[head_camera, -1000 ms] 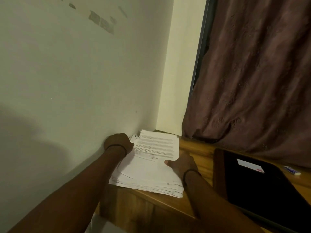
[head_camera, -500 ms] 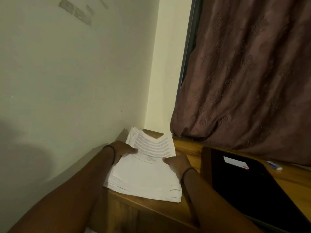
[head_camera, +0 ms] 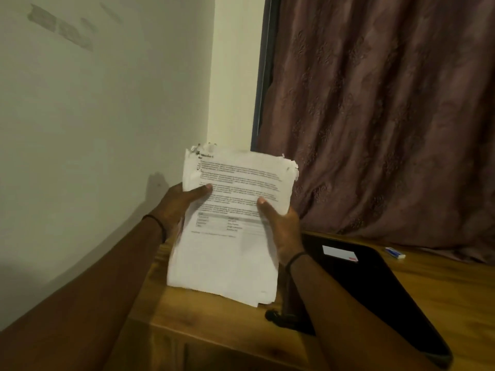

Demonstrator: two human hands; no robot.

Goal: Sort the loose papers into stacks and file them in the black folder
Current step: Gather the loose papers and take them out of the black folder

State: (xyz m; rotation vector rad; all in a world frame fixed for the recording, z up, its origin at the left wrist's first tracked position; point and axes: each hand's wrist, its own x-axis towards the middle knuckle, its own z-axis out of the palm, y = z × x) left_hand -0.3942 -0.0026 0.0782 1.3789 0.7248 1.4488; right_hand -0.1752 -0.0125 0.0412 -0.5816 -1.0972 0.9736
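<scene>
A thick stack of white printed papers [head_camera: 230,253] stands nearly upright with its bottom edge resting on the wooden table [head_camera: 209,314]. Its top corners are torn and ragged. My left hand [head_camera: 182,204] grips the stack's left edge, thumb on the front page. My right hand [head_camera: 281,228] grips the right edge, thumb also on the front. The black folder [head_camera: 375,293] lies flat on the table to the right of the stack, with a small white label [head_camera: 339,252] on its cover. My right forearm crosses the folder's near left corner.
A pale wall runs close along the left of the table. A brown patterned curtain [head_camera: 388,116] hangs behind the table on the right. A small blue and white object [head_camera: 395,252] lies near the curtain, beyond the folder.
The stack lay flat on the table under both hands. Both hands have since tilted it up onto its bottom edge, holding it by its sides.
</scene>
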